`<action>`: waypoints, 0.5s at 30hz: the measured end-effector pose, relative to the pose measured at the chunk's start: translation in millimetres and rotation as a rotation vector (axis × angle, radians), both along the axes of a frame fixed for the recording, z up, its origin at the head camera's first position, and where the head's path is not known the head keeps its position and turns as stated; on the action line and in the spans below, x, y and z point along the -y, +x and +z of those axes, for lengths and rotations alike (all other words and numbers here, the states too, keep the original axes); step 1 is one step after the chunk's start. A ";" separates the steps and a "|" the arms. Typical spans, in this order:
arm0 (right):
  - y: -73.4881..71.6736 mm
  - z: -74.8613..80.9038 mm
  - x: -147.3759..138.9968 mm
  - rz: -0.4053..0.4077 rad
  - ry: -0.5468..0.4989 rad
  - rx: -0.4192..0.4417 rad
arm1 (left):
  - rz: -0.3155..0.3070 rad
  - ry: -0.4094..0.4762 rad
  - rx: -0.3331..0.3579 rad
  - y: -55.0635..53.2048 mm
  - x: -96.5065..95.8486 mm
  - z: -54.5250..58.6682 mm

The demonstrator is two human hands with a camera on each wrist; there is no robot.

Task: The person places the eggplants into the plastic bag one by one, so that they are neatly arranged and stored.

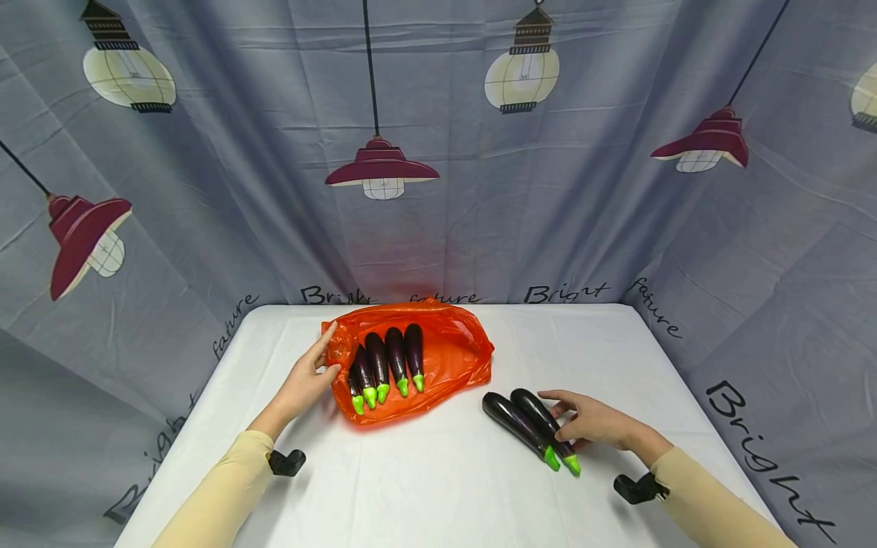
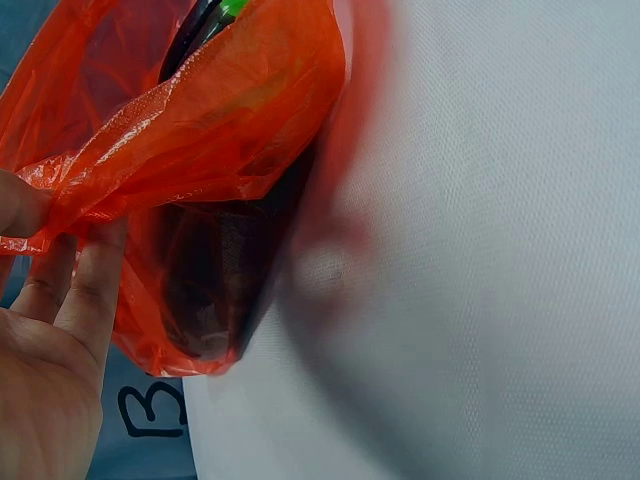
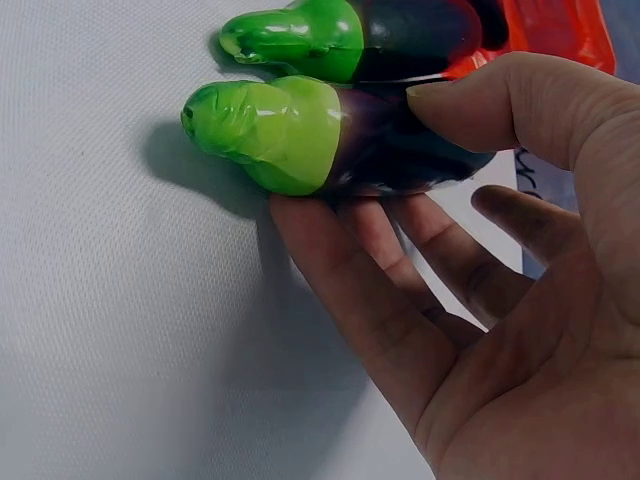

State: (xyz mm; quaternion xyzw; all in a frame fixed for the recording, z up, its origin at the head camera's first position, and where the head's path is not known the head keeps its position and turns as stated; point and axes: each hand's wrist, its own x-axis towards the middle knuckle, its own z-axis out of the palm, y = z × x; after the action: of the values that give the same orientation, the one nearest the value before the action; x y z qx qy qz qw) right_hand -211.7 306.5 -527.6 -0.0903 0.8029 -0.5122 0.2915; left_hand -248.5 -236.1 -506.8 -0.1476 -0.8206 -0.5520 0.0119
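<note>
An orange-red plastic bag (image 1: 455, 346) lies spread on the table with several dark eggplants (image 1: 395, 354) side by side in it, green stem ends toward me. My left hand (image 1: 306, 383) pinches the bag's left edge between thumb and fingers; the left wrist view shows the gathered film (image 2: 220, 120) there. To the right of the bag, two eggplants lie together at a slant. The right-hand eggplant (image 1: 537, 415) is between the thumb and fingers of my right hand (image 1: 599, 421), which grips it near its green cap (image 3: 280, 130). Its neighbour, the left eggplant (image 1: 510, 418), lies alongside, untouched by the hand.
The white-covered table (image 1: 411, 495) has its far edge against a grey-blue curtain (image 1: 452, 243) printed with lamps and lettering. Curtain also hangs at both sides. A black wrist mount (image 1: 288, 462) sits on the left sleeve, and another mount (image 1: 639, 489) on the right.
</note>
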 end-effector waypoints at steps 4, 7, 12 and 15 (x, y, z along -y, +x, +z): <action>-0.2 0.3 -0.3 -0.001 0.000 -0.012 | 0.003 -0.005 -0.002 -0.2 0.0 -0.2; -0.5 1.3 -0.5 -0.009 -0.008 -0.022 | 0.005 -0.008 -0.001 0.5 -0.5 0.5; -2.1 1.7 -1.3 -0.035 -0.036 -0.026 | 0.012 -0.018 0.002 1.1 -1.2 2.1; -2.8 2.4 -2.1 -0.050 -0.027 -0.038 | 0.011 -0.022 0.010 2.2 -2.6 4.4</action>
State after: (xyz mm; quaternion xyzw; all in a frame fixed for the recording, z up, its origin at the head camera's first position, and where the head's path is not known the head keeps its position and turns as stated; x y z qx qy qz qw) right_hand -214.5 308.7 -525.2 -0.0836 0.8032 -0.5283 0.2622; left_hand -246.3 -233.5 -502.4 -0.1407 -0.8275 -0.5436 0.0091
